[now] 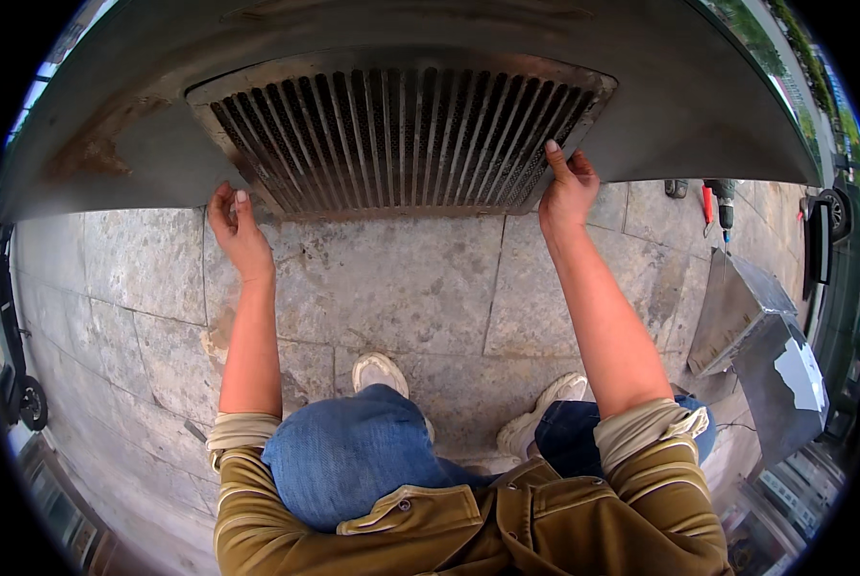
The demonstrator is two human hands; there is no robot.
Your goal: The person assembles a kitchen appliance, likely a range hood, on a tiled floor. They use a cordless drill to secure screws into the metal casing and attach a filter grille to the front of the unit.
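Note:
A slatted metal grille (401, 206), dark and greasy between its bars, sits in a large grey sheet-metal panel (699, 115) that looks like the face of a range hood. My right hand (570, 190) is at the grille's right side. Its thumb lies on the frame and the fingers curl beside it; their undersides are hidden. My left hand (242, 235) is by the panel's lower edge, just left of the grille's lower left corner. Its thumb and bent fingers are slightly apart with nothing visible between them, and a small gap shows between thumb and grille.
On the stone paving (401, 288) at the right lie a power drill (724, 202), a red-handled tool (707, 209) and bent sheet-metal pieces (737, 307). Rust-brown stains mark the panel's left part. My shoes (380, 371) stand below the grille. Vehicle wheels (33, 403) show at the rim.

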